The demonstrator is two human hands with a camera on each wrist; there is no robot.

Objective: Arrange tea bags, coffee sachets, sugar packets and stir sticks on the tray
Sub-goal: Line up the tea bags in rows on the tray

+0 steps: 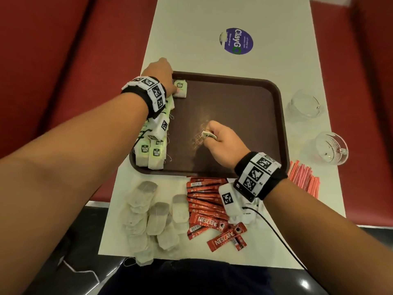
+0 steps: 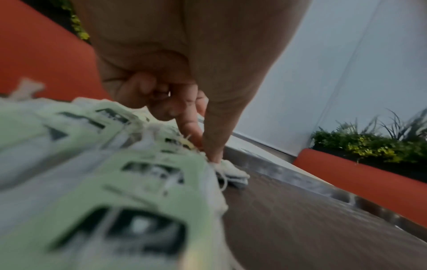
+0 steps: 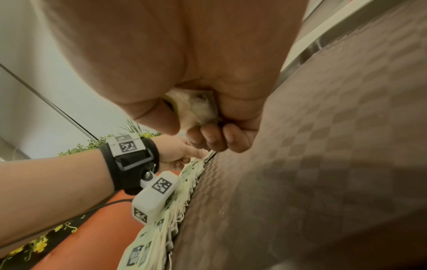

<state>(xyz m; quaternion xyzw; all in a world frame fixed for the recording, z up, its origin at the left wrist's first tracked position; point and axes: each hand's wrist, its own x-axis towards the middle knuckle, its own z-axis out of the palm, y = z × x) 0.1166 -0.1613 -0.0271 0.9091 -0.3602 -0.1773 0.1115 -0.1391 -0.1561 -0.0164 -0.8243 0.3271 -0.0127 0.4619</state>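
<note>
The left hand (image 1: 162, 74) reaches to the tray's far left corner, where its fingertips (image 2: 213, 151) pinch the edge of a tea bag (image 1: 180, 88) lying flat there; from the head view the wrist band hides most of the fingers, and the left wrist view is blurred close up. The right hand (image 1: 221, 138) hovers over the middle of the brown tray (image 1: 234, 107), fingers curled round a small packet (image 1: 208, 134). Only a corner of that packet shows, and in the right wrist view it is a pale smudge inside the fist, so I cannot tell what kind it is.

A row of green-labelled tea bags (image 1: 153, 143) runs along the tray's left edge, partly covered by the left wrist. On the table (image 1: 191, 22) nearer the person lie a heap of plain tea bags (image 1: 148, 213), red coffee sachets (image 1: 208, 207) and, half behind the right wrist, some white packets whose print cannot be read. Red stir sticks (image 1: 304, 177) lie beside the tray's near right corner. Two clear glass cups (image 1: 331, 147) stand further right, near a purple round sticker (image 1: 236, 41).
</note>
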